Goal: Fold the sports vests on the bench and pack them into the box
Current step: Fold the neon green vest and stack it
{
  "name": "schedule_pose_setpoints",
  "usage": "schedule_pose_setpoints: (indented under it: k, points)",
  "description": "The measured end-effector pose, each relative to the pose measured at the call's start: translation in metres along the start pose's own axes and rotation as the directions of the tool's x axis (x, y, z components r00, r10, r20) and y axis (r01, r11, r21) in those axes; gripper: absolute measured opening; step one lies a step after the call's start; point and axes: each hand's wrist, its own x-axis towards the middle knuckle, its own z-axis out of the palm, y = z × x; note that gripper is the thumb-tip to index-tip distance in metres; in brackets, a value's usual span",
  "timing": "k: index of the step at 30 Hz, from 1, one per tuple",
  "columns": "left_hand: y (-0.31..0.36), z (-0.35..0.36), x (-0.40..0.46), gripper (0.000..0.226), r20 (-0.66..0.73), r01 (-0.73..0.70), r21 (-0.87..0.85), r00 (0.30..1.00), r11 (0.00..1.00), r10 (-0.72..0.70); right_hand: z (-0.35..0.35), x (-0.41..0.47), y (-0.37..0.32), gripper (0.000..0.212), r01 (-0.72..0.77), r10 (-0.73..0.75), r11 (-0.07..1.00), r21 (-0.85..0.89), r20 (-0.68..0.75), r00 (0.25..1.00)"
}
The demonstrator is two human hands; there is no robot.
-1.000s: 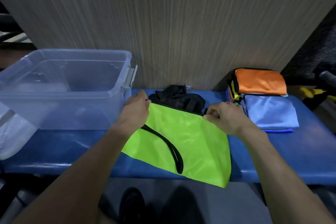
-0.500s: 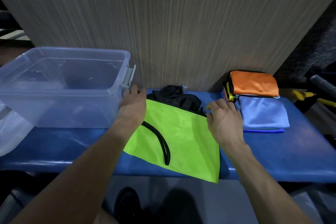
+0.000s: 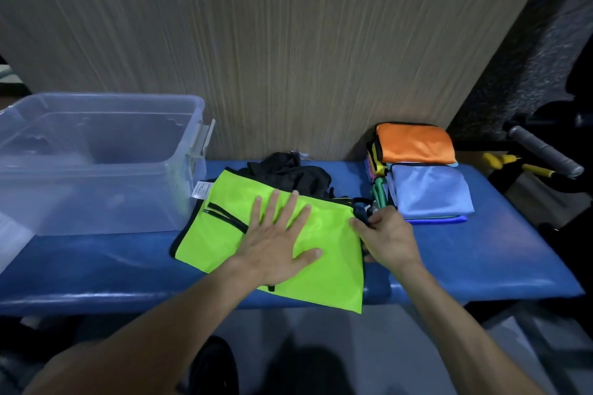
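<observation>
A neon-green sports vest (image 3: pixel 221 234) with black trim lies folded on the blue bench (image 3: pixel 481 253), its near corner hanging over the front edge. My left hand (image 3: pixel 276 240) presses flat on its middle, fingers spread. My right hand (image 3: pixel 385 234) pinches the vest's right edge near its upper corner. A crumpled black vest (image 3: pixel 288 171) lies just behind the green one against the wall. The clear plastic box (image 3: pixel 96 125) stands on the bench at the left with nothing visible inside.
A stack of folded vests, orange (image 3: pixel 414 141) and light blue (image 3: pixel 430 189) on top, sits on the bench to the right. A wood-grain wall panel (image 3: pixel 288 42) rises behind. Yellow-handled and grey-gripped equipment (image 3: pixel 539 154) stands off the bench's right end.
My left hand moved from the vest's top-left corner to its middle and flattened. My right hand shifted to the right edge and closed on it. The vest now lies folded smaller, with its white label showing.
</observation>
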Motion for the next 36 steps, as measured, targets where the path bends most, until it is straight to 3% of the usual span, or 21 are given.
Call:
schedule_pose_setpoints:
  k: [5,10,12,16,18,21,24,31,36]
  points:
    - [-0.006,0.007,-0.001,0.091,0.009,0.013,-0.042,1.000,0.999,-0.013,-0.003,-0.006,-0.005,0.048,-0.081,0.078,0.997,0.015,0.136,0.988]
    - [-0.007,0.006,0.001,0.094,0.037,0.032,-0.081,0.999,0.996,-0.029,-0.017,-0.013,-0.013,0.044,-0.182,0.190,0.982,-0.059,0.379,0.906]
    - [-0.007,0.006,0.001,0.094,0.037,0.036,-0.092,0.999,0.995,-0.032,-0.013,-0.010,-0.014,0.042,-0.170,0.157,0.985,0.005,0.357,0.921]
    - [-0.006,0.005,0.001,0.091,0.035,0.045,-0.099,0.999,0.994,-0.041,0.011,0.006,-0.017,0.033,-0.059,0.047,0.993,0.107,0.105,0.993]
    - [-0.006,0.004,0.000,0.090,0.026,0.051,-0.092,0.998,0.994,-0.049,0.024,0.013,-0.022,0.042,-0.095,0.081,0.966,0.239,0.067,0.994]
    - [-0.008,0.004,-0.002,0.090,0.019,0.069,-0.070,0.998,0.995,-0.068,0.038,0.021,-0.027,0.059,-0.256,0.220,0.852,0.457,0.131,0.967]
    - [-0.012,0.005,-0.002,0.090,0.017,0.071,-0.062,0.997,0.996,-0.070,0.046,0.031,-0.028,0.075,-0.377,0.294,0.740,0.557,0.237,0.926]
    - [-0.020,0.008,-0.004,0.089,0.022,0.048,-0.068,0.999,0.997,-0.047,0.048,0.045,-0.029,0.069,-0.463,0.275,0.691,0.554,0.391,0.878]
    - [-0.021,0.006,-0.003,0.089,0.008,0.046,-0.073,0.999,0.996,-0.045,0.047,0.043,-0.034,0.058,-0.437,0.267,0.680,0.588,0.357,0.895]
